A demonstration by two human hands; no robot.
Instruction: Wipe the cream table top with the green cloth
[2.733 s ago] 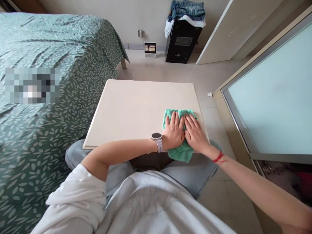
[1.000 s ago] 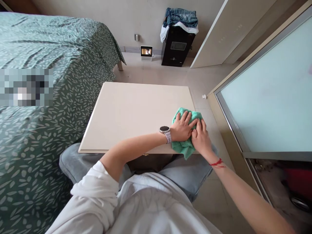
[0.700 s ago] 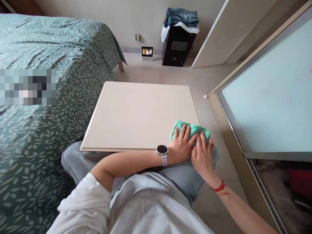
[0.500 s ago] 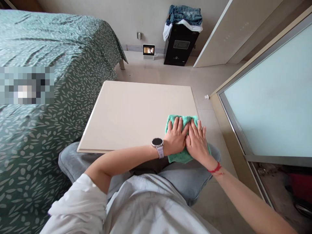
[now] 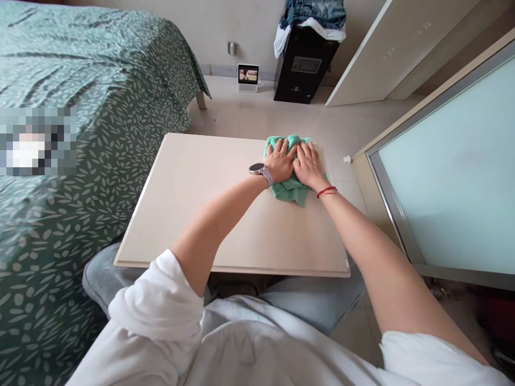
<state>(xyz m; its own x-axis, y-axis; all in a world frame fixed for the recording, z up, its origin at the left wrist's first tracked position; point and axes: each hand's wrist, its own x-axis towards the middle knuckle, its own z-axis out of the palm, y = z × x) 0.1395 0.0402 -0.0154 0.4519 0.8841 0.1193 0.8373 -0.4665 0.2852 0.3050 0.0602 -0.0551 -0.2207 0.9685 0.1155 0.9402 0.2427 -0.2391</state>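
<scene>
A green cloth (image 5: 290,192) lies bunched on the far right part of the cream tabletop (image 5: 193,203). My left hand (image 5: 279,161), with a watch on its wrist, rests flat on the cloth with fingers spread. Beside it, my right hand (image 5: 309,165), with a red string bracelet at the wrist, presses on the cloth too, fingers stretched away from me. The thumbs are close together. Both palms cover the middle of the cloth, and its near end hangs out below them on the tabletop.
A bed with a green leaf-pattern cover (image 5: 132,123) stands at the left. Beyond the table are a small screen (image 5: 248,78) and a black cabinet (image 5: 304,67) topped with jeans (image 5: 316,12). A frosted sliding panel (image 5: 454,171) stands at the right.
Both hands and the cloth have moved away from me, from the near right corner to the far right part of the tabletop. The near edge is now uncovered.
</scene>
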